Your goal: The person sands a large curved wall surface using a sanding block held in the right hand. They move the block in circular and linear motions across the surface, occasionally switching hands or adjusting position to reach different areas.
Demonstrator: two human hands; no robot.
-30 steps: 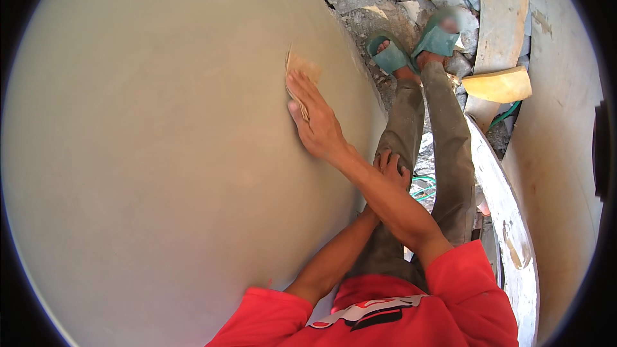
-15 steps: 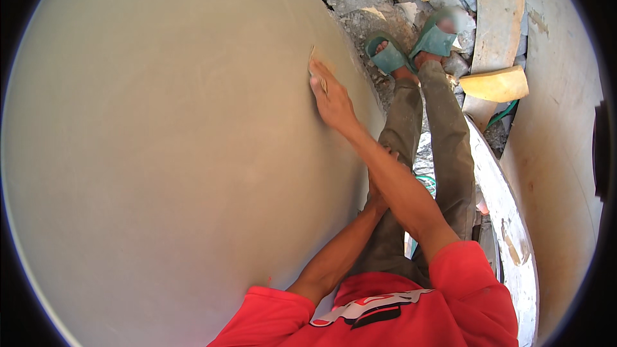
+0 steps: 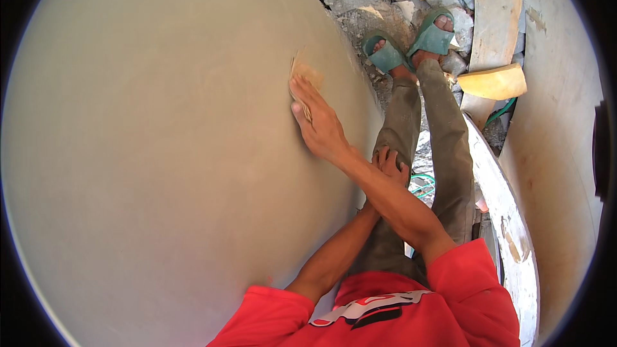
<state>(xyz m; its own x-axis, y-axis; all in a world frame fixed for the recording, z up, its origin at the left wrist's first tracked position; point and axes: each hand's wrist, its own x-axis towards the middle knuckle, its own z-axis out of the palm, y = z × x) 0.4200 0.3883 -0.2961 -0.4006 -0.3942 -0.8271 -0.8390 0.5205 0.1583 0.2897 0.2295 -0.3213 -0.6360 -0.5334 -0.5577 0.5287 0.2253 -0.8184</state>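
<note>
My right hand [image 3: 316, 122] lies against a large smooth grey-beige wall [image 3: 160, 154], its forearm crossing over my left one. Pressed between that hand and the surface is a folded tan sheet [image 3: 311, 77] that looks like sandpaper. Its layered edge sticks out past the fingertips and beside the thumb. My left hand [image 3: 389, 166] rests on my left trouser leg [image 3: 400, 125] near the knee, fingers somewhat apart. Nothing shows in it, though my right forearm covers its wrist.
Green sandals [image 3: 432, 37] are on my feet, on rubble along the wall's foot. To the right are a yellow foam-like block [image 3: 493, 82], a wooden board [image 3: 493, 19], a green cord [image 3: 501, 112], a white-smeared curved plank [image 3: 508, 218] and a large pale panel [image 3: 559, 154].
My right hand and the sandpaper have slid left and slightly down the wall. My left hand, mostly hidden behind the right forearm before, now shows more on the knee.
</note>
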